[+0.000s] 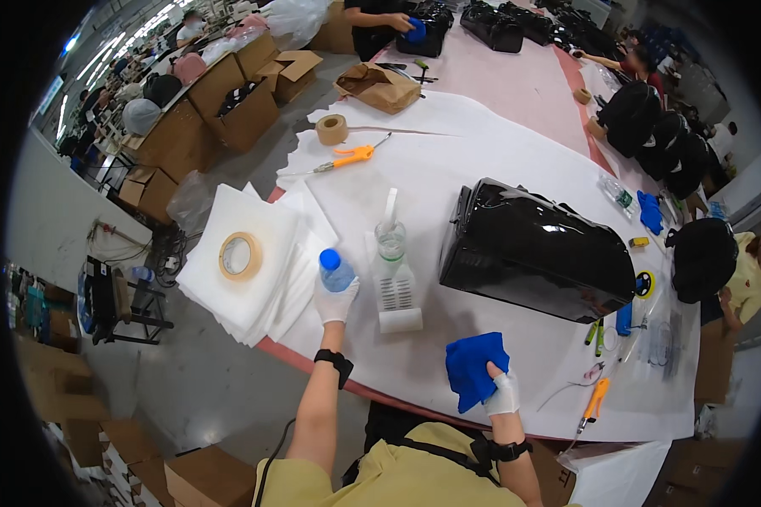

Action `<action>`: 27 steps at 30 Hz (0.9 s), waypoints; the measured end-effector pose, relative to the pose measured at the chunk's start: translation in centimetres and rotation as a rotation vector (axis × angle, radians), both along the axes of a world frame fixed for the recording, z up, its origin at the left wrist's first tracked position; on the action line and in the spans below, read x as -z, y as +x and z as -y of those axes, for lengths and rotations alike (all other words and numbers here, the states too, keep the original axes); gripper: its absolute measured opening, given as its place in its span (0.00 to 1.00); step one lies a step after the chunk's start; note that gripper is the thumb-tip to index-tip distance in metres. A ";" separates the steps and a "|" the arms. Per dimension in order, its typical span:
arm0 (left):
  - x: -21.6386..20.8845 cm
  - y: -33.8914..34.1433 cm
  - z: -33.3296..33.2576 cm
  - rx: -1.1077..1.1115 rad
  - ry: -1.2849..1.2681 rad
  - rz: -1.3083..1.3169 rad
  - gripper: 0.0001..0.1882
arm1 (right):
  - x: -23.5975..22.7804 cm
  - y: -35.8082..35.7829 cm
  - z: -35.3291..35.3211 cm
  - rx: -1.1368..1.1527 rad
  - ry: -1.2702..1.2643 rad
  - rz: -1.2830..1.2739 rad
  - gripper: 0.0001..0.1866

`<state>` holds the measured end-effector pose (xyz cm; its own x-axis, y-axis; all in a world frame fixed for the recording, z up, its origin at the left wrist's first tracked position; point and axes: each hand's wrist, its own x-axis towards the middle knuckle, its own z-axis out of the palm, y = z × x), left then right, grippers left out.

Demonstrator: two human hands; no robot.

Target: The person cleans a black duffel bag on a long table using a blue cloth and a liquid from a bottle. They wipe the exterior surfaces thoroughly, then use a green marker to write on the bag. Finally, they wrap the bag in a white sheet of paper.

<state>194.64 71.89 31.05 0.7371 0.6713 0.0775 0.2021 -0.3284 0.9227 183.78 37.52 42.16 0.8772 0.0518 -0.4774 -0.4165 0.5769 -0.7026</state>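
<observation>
My left hand [336, 302], in a white glove, is closed around a small clear bottle with a blue cap [329, 259] near the table's left edge. In my gloved right hand [504, 395], the bare thumb presses on a folded blue cloth [475, 365] close to the front edge. Between the hands and farther back stands an open clear plastic bottle [391, 242], with a white strip in its mouth and a roll of printed labels [400, 318] lying against it. A glossy black bag [541, 249] lies to the right, apart from both hands.
White foam sheets [228, 296] with a masking tape roll [240, 256] overhang the left edge. An orange air gun [355, 155], brown tape [331, 129] and paper bag [379, 87] lie farther back. Another air gun [596, 401] and pens [596, 336] are at right. Other people work around the table.
</observation>
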 end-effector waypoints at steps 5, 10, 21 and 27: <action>-2.7 -1.1 -0.3 0.395 -0.479 0.152 0.31 | 0.8 0.2 0.2 -0.034 -0.185 -0.052 0.22; -4.7 -6.0 1.1 0.773 -1.304 0.091 0.27 | 1.4 2.2 -2.6 -0.070 -0.288 0.076 0.23; -13.6 -11.1 8.1 0.763 -1.765 -0.771 0.31 | 3.5 6.2 -4.9 -0.153 0.114 0.016 0.25; -14.9 -11.5 9.8 0.603 -1.979 -0.882 0.29 | 1.5 5.2 -2.8 -0.059 0.049 0.075 0.23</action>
